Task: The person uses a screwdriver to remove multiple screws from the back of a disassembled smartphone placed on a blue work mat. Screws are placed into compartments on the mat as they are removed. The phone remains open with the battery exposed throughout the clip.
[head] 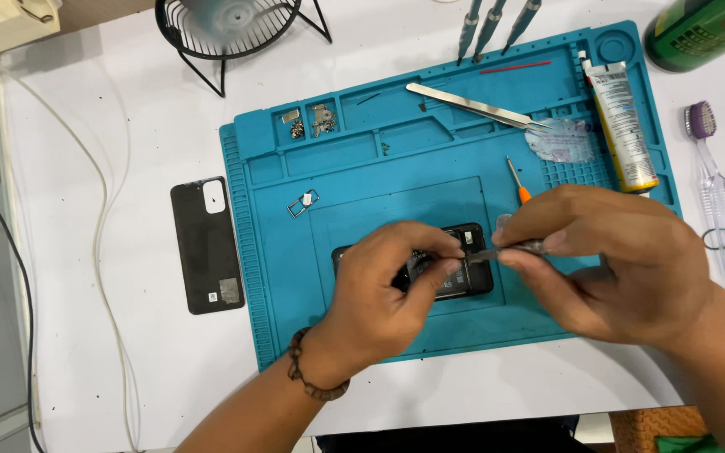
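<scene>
Three screwdrivers standing upright (top edge), one tube, one tweezers, one back cover

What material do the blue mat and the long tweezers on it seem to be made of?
Blue mat: probably silicone or soft rubber, matte, with moulded trays and ridges. Tweezers: likely steel, judging by the bright silvery shine.

A white glue tube with a yellow lower end and a label of dark print lies lengthwise on the right edge of the blue mat, just above the right hand's fingers. Well beyond them, at the top right corner, lies a green bottle with a darker label panel. Far left of the left hand's fingers, a black phone back cover carries a small white sticker and a silvery patch near its lower end.
</scene>
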